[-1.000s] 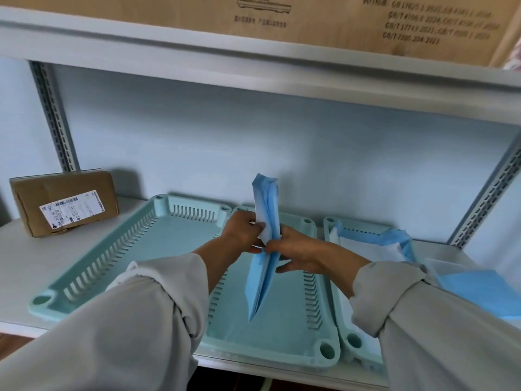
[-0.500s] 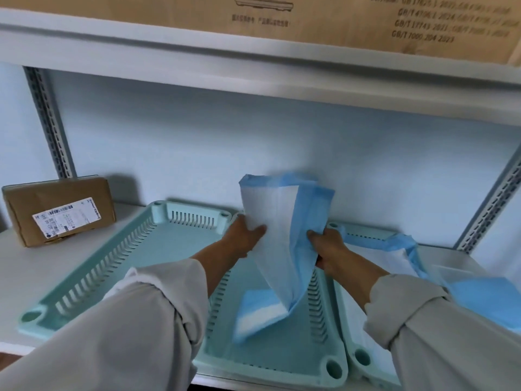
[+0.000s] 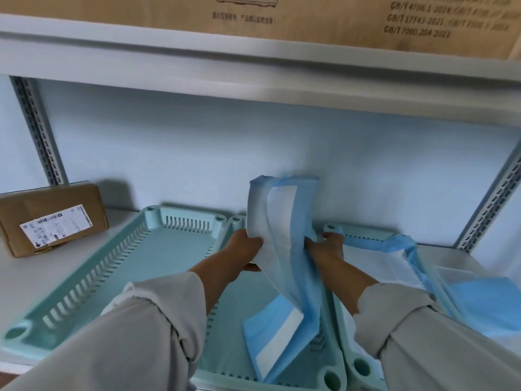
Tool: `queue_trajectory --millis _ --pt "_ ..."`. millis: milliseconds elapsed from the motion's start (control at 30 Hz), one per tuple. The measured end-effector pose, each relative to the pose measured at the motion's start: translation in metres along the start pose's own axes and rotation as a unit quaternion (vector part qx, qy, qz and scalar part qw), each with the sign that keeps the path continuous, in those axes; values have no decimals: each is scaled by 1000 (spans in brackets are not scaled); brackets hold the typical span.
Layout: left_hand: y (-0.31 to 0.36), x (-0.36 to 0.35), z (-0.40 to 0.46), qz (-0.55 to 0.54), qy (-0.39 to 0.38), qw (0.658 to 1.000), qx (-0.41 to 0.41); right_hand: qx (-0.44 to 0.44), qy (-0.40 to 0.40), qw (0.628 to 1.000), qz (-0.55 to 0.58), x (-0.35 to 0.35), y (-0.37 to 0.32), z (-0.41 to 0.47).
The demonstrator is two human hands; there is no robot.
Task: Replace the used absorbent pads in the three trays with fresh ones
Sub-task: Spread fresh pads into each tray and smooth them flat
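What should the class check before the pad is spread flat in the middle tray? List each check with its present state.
1. Left hand grips the pad: ok.
2. Right hand grips the pad: ok.
3. Pad fully unfolded: not ok, partly folded.
4. Pad over the middle tray: ok.
5. Middle tray floor free of an old pad: cannot tell, partly hidden.
6. Left tray lined: not ok, bare.

Three trays point(image 3: 180, 249) point(image 3: 225, 348) point(image 3: 363, 368); three pads point(image 3: 284, 249) point(image 3: 375, 261) point(image 3: 485, 303); one parcel point(image 3: 50, 218); one carton point(image 3: 310, 15) above; two hands point(image 3: 245, 249) point(image 3: 327, 249).
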State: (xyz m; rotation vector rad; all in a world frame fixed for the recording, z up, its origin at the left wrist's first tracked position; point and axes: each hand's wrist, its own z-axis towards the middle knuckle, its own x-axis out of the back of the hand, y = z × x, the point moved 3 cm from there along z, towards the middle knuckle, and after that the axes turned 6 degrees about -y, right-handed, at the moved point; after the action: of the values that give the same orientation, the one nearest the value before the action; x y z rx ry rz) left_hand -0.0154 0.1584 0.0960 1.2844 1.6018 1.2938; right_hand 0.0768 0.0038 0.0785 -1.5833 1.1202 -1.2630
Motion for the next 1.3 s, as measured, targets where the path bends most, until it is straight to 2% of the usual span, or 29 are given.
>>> queue_trajectory --millis 67,133,233,300,367,433,500,567,733,900,1000,1133,1200,1300 --pt "4 -1 0 1 1 1000 5 31 21 995 -92 7 -2 -3" --pt "7 0 1 2 17 1000 15 61 -4 989 -132 6 -3 -6" --pt "7 5 3 -18 59 998 26 76 -94 985 -126 -3 -4 -16" --pt "8 7 5 -38 75 996 29 55 -175 975 -125 -12 -9 -28" --pt "9 6 5 -61 71 995 31 28 -249 960 -124 -21 -9 -38" --pt "9 1 3 -62 44 997 30 56 -267 948 -164 -29 -4 -41" --pt "9 -5 1 -36 17 999 19 113 -202 944 -235 -32 -1 -32" --pt "8 -9 0 -10 5 1000 5 150 -142 944 -258 -32 -3 -26" --pt "5 -12 1 41 -28 999 3 155 -118 971 -138 -32 -29 -21" --pt "6 8 6 -8 68 998 -1 126 19 986 -105 4 -34 0" --pt "4 26 11 36 126 991 3 95 112 987 -60 32 -24 9" --pt "4 40 18 86 170 982 4 64 179 981 -21 46 -27 14" --pt "6 46 19 83 191 978 8 11 191 981 -34 52 -28 14" --pt "4 51 19 13 194 981 9 -43 134 989 48 56 -24 23"
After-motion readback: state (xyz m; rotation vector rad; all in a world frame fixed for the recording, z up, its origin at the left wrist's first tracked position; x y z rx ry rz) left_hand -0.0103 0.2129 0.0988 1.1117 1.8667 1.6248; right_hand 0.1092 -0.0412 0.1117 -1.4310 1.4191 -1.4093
